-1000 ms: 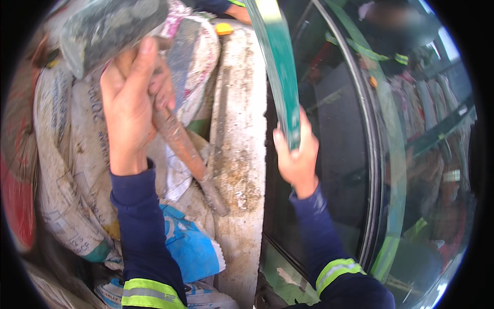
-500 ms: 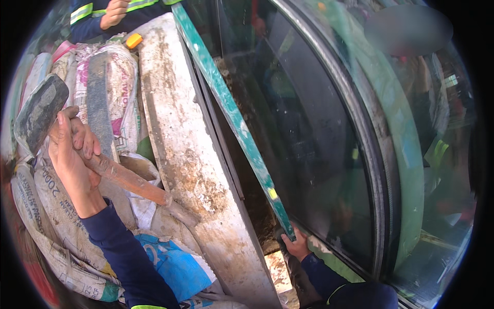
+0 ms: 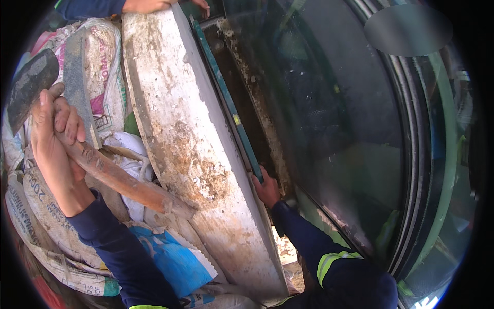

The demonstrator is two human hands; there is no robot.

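Note:
My left hand is shut on the wooden handle of a hammer, whose dark metal head points up at the far left. My right hand grips the lower end of a long green spirit level. The level lies along the edge of a thick, stained white concrete slab, in the gap between the slab and a dark curved glass wall. The hammer handle's lower end rests against the slab's left face.
Printed woven sacks are stacked left of the slab, with a blue bag lower down. Another person's hand and dark sleeve rest on the slab's top end. Green curved frames run behind the glass on the right.
The view has tilted and closed in. My right hand has slid down the level and set it along the slab's edge. My left hand with the hammer has dropped to the left.

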